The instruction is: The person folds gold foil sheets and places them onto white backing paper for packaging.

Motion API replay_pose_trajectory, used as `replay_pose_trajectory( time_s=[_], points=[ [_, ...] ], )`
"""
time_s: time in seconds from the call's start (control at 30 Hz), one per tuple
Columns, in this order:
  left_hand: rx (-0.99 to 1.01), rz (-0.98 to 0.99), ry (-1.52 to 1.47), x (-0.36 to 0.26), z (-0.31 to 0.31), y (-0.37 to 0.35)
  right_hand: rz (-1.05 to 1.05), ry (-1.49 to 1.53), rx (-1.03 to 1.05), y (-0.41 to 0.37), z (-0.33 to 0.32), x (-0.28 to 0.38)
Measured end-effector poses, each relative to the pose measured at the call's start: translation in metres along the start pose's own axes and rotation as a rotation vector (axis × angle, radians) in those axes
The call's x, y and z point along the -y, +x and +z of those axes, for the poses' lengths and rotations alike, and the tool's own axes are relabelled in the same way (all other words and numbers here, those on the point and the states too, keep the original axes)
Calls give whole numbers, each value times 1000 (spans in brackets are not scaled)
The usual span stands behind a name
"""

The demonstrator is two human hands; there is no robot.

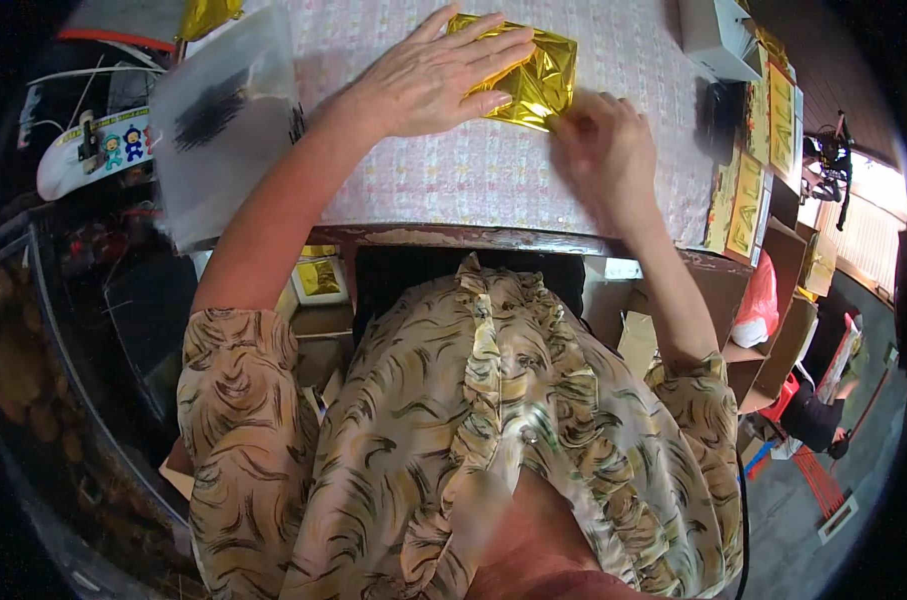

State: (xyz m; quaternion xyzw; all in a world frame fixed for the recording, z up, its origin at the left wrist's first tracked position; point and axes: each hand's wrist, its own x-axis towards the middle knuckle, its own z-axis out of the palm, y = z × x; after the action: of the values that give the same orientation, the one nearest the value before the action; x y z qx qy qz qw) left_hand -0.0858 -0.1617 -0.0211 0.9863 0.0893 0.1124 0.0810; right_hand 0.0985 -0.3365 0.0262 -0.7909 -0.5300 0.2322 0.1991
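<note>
Gold foil sheet (533,75) partly hidden | left hand (428,80) flat on it | right hand (603,150) blurred, grip unclear

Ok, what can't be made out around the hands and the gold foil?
Head view only.
Right hand: motion-blurred; its grip on the gold foil is unclear.
Gold foil: left part covered by the flat left hand.
Plastic bag: dark contents hazy behind the film.
Gold packets at far right: print too small.
</note>
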Motion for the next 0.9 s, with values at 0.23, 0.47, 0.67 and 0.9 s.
replay_pose_trajectory(
  time_s=[0.23, 0.47, 0.67, 0.9],
  points=[
    [-19, 8, 33, 0, -3, 0, -533, -511, -157, -9, 37, -1],
    [13, -36, -55, 4, 3, 0, -505, -351, -92, -5, 38, -9],
    [20, -14, 24, 7, 4, 0, -517, -372, -126, -4, 40, -12],
    [-267, 5, -103, -7, -48, -23, -532, -544, -182, -6, 31, -6]
  ],
)
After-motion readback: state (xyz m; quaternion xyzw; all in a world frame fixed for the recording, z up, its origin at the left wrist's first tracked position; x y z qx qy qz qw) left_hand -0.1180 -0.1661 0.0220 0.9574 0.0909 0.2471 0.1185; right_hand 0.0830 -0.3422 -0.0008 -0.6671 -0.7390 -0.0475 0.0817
